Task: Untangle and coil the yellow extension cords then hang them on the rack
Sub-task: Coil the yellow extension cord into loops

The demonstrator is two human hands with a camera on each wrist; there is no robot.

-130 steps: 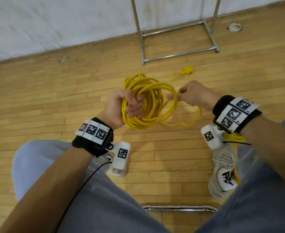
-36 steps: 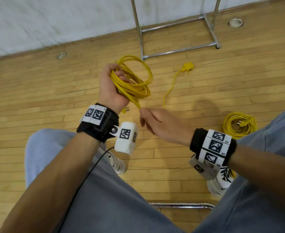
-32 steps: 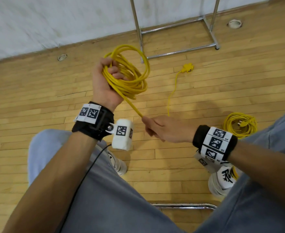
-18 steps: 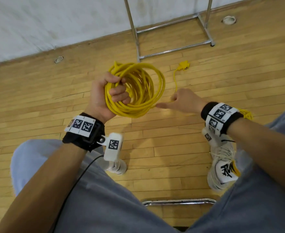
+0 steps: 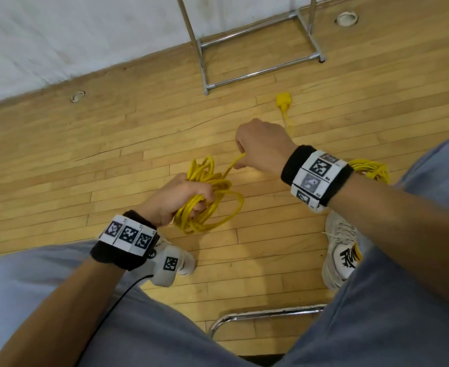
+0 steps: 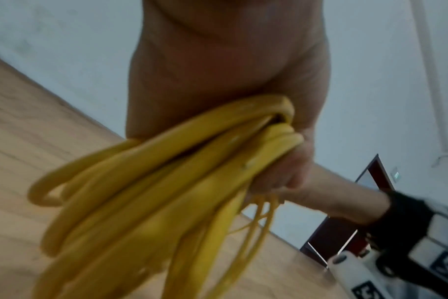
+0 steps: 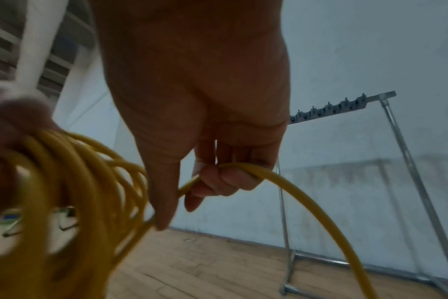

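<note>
At centre of the head view, the left hand (image 5: 181, 200) grips the coil (image 5: 207, 197); the right hand (image 5: 263, 147) pinches the loose cord (image 5: 235, 164). Advice: feed even loops, no twist. Left wrist view: fingers (image 6: 281, 174) clamped round thick, glossy yellow strands. Right wrist view: fingers (image 7: 225, 178) curled on cord; rack (image 7: 407, 153) at right.

The left hand (image 5: 181, 197) is fisted, fingers curled round a coiled bundle of yellow plastic cord (image 5: 210, 197). Beyond it, the right hand (image 5: 263, 147) pinches a single strand, knuckles up.
</note>
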